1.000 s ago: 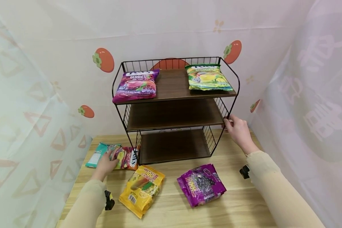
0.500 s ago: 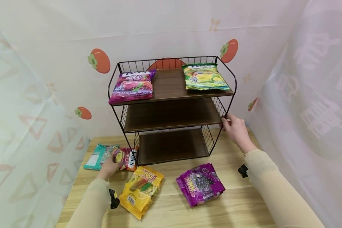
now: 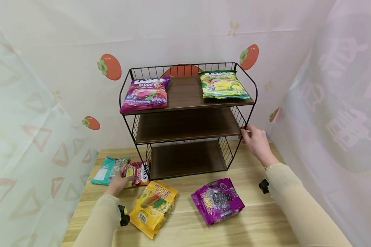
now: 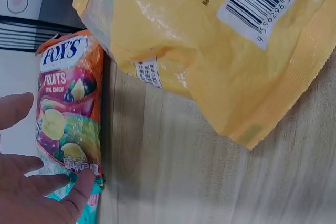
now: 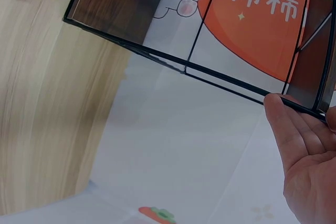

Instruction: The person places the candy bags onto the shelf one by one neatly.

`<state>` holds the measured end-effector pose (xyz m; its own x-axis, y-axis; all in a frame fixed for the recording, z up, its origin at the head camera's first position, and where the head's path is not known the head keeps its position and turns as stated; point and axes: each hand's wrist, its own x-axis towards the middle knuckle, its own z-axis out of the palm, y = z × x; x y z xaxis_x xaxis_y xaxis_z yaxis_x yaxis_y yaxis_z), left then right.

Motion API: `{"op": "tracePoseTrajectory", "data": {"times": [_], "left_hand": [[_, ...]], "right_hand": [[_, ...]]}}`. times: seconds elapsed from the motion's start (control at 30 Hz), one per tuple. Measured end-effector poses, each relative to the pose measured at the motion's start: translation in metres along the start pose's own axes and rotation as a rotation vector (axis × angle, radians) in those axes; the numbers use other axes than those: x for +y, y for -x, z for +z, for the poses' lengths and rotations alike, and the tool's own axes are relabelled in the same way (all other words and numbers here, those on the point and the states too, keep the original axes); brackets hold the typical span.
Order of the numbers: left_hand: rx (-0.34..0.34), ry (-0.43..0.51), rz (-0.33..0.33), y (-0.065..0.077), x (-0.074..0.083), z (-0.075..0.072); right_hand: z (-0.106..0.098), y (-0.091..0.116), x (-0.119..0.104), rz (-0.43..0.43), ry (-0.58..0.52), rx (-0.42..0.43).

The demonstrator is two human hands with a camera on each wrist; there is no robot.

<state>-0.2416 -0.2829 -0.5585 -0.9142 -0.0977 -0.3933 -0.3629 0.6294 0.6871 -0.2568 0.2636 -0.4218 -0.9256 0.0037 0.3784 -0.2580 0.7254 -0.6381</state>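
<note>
My left hand (image 3: 119, 181) is over the near end of a red-and-orange bag of Fox's fruit candy (image 3: 139, 173). In the left wrist view its fingers are spread, with one fingertip overlapping the bag's lower end. Part of a teal bag (image 3: 103, 173) lies just left of it. With my right hand (image 3: 258, 142) I grip the right side of a three-tier shelf rack (image 3: 185, 125), thumb in front of the black wire post at middle-shelf height. The right wrist view shows fingertips against the black frame (image 5: 226, 80).
On the top shelf lie a purple bag of berry candy (image 3: 146, 94) and a green-yellow candy bag (image 3: 224, 85). In front of the rack, a yellow candy bag (image 3: 154, 207) and a purple candy bag (image 3: 217, 200) rest on the wooden table (image 3: 185, 226). Printed cloth walls surround it.
My left hand has shifted right, off the teal bag toward the fruit candy bag. The right hand keeps its grip on the rack. The head view shifts slightly.
</note>
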Motion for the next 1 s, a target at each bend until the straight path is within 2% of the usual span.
{"op": "tracePoseTrajectory", "data": {"times": [0.27,0.73,0.83,1.0], "left_hand": [[-0.002,0.045,-0.034,0.002,-0.011,-0.003],[-0.02,0.098,-0.027,0.007,-0.011,-0.009],[-0.005,0.115,-0.027,0.009,-0.009,-0.01],[0.022,0.11,0.007,0.012,-0.011,-0.015]], "right_hand": [[-0.001,0.001,0.0,0.005,-0.003,0.0],[0.001,0.001,0.001,-0.023,-0.001,0.019],[0.002,0.002,0.0,-0.025,0.0,0.022],[0.002,0.001,-0.001,-0.019,-0.003,0.017]]}}
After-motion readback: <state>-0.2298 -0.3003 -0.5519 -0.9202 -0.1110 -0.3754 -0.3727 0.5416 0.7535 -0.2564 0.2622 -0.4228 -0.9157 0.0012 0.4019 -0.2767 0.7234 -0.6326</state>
